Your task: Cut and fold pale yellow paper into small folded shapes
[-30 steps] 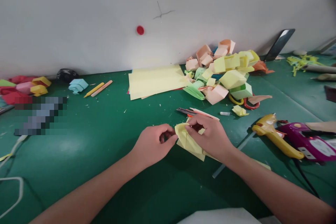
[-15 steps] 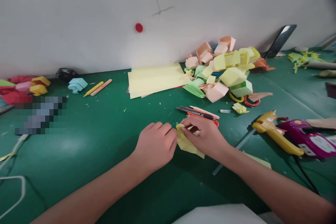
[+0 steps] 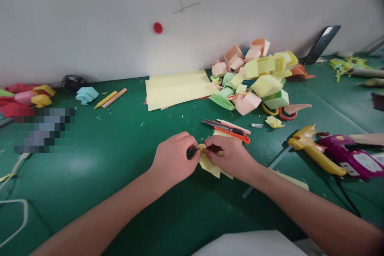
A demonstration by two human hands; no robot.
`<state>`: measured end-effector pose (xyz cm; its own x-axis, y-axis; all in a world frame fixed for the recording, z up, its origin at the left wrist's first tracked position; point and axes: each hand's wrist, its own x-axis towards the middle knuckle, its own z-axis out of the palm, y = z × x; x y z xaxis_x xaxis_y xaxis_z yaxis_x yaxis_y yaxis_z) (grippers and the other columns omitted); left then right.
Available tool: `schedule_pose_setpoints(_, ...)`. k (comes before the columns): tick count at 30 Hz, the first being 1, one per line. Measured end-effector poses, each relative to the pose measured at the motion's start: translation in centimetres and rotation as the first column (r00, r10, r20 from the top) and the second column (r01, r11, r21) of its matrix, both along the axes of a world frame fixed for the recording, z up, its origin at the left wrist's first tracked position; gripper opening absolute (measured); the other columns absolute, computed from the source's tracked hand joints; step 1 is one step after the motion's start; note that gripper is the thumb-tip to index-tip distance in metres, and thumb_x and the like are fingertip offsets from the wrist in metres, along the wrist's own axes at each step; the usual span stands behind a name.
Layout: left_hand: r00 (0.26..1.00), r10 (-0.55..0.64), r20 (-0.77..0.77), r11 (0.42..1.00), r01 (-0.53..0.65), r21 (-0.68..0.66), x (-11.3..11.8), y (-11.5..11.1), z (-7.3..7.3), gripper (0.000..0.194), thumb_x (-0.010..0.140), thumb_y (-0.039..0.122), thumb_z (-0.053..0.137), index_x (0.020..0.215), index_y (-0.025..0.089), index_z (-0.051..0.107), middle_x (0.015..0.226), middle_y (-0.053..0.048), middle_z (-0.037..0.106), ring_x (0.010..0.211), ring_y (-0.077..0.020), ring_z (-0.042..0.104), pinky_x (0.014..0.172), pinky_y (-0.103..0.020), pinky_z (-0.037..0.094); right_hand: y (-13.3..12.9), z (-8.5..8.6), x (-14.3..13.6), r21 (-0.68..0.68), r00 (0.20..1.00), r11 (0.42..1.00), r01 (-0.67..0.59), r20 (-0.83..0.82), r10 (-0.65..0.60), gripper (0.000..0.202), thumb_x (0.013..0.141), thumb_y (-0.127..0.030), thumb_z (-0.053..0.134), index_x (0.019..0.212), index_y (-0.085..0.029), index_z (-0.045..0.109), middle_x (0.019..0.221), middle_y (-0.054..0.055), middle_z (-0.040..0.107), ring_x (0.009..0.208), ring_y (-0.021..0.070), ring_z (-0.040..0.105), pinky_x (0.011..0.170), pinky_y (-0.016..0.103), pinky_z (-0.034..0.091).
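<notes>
A small piece of folded yellow paper (image 3: pixel 210 167) hangs between my two hands above the green table. My left hand (image 3: pixel 176 158) pinches its upper left end between thumb and forefinger. From the other side my right hand (image 3: pixel 229 155) grips the same paper, thumb and fingers pressed together near the top. The fingertips of both hands almost touch. Just beyond my right hand lie an orange and black cutter knife (image 3: pixel 229 128) and a pale paper strip.
Yellow sheets (image 3: pixel 178 88) lie by the wall, beside a heap of folded paper pieces (image 3: pixel 258 76). To the right are a yellow glue gun (image 3: pixel 318 152) and a magenta device (image 3: pixel 354 158). Two crayon-like sticks (image 3: pixel 109 99) and a blue folded piece (image 3: pixel 87 95) lie left.
My left hand's fingers have shifted into a visible thumb-and-forefinger pinch on the paper. My right hand has moved slightly left, and the paper's lower part has turned.
</notes>
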<state>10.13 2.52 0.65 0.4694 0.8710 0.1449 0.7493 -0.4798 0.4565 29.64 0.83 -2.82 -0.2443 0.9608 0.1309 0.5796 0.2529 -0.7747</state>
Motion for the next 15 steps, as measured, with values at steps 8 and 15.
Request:
schedule_pose_setpoints(8, 0.999, 0.013, 0.034, 0.996, -0.01, -0.091, -0.1, 0.05, -0.17, 0.007, 0.084, 0.022, 0.065, 0.077, 0.022, 0.064, 0.083, 0.003, 0.066, 0.072, -0.0133, 0.06, 0.062, -0.025, 0.042, 0.04, -0.18, 0.03, -0.082, 0.997, 0.996, -0.019, -0.07, 0.013, 0.009, 0.082, -0.02, 0.062, 0.086, -0.023, 0.07, 0.083, 0.001, 0.073, 0.072, 0.0171, 0.066, 0.065, 0.029, 0.052)
schedule_pose_setpoints(15, 1.0, 0.005, 0.025, 0.986, 0.0, -0.17, -0.33, 0.21, 0.26, 0.018, 0.087, 0.037, 0.063, 0.076, 0.023, 0.066, 0.069, 0.005, 0.066, 0.058, -0.0122, 0.056, 0.054, -0.025, 0.034, 0.18, 0.3, 0.27, -0.099, 0.993, 0.994, 0.034, -0.108, -0.045, 0.008, 0.085, -0.023, 0.061, 0.082, -0.023, 0.069, 0.08, 0.001, 0.073, 0.07, 0.0171, 0.067, 0.063, 0.029, 0.052)
